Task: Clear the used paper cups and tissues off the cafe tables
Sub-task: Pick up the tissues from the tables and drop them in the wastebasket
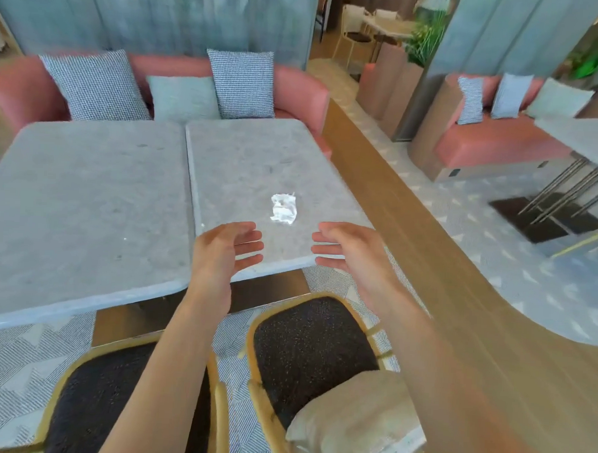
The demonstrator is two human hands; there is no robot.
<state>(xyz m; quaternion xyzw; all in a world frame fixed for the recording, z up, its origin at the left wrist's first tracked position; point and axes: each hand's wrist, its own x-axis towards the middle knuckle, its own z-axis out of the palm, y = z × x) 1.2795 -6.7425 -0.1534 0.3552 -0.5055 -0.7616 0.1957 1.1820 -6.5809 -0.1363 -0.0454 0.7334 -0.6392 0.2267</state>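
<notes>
Both grips empty, fingers spread: my left hand (226,249) and right hand (349,250) hover over the grey stone worktop (246,155); crumpled white tissue (284,208) lies just beyond.

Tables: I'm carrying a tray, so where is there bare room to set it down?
The left table is bare right up to the seam. On the right table, the far half toward the cushions is free. The near part is crowded by the crumpled tissue and both open hands, left hand and right hand.
</notes>
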